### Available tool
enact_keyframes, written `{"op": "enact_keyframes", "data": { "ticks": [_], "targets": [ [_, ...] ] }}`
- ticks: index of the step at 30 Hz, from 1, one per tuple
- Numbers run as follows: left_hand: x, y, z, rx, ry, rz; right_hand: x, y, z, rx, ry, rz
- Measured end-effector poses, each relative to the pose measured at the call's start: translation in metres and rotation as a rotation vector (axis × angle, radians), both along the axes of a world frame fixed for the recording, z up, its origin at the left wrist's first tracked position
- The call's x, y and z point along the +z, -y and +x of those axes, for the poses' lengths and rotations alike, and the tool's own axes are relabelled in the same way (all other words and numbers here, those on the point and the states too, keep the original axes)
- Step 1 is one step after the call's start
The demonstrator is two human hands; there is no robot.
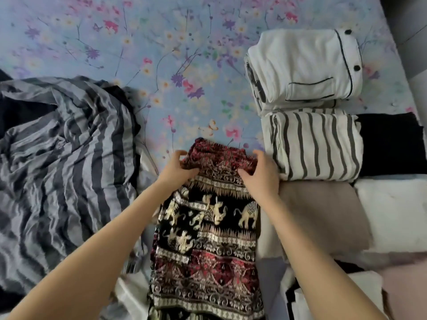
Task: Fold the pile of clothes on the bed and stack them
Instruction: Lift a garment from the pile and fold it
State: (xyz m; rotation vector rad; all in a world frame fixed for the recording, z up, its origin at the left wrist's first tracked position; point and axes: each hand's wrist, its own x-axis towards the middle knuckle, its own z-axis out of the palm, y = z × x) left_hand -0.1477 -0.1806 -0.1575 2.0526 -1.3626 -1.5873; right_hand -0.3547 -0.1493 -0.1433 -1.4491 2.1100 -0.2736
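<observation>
We grip the far red end of the black, red and cream elephant-print trousers [208, 227] lying on the floral bed sheet [138, 42] with left hand [176, 168] and right hand [261, 176], mid-fold, and next likely bring that end toward us.

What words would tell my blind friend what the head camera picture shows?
The left hand and right hand grip the far end of an elephant-print cloth on a flowery bed. Right of it sit a folded white top and a striped top; left of it lies a crumpled grey cloth.
</observation>
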Motion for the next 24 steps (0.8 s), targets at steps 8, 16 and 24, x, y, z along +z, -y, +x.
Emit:
{"op": "enact_keyframes", "data": {
  "ticks": [8, 16, 24],
  "targets": [
    [0.021, -0.158, 0.035, -0.933, 0.242, -0.498, 0.01, -0.181, 0.02, 0.909, -0.061, -0.148],
    [0.007, -0.251, 0.05, -1.49, 0.605, -0.091, -0.017, -0.266, -0.004, 1.181, -0.521, 0.391],
    [0.026, -0.237, 0.061, -1.193, 0.448, -0.013, 0.007, -0.249, -0.014, 0.913, -0.054, 0.34]
  ]
}}
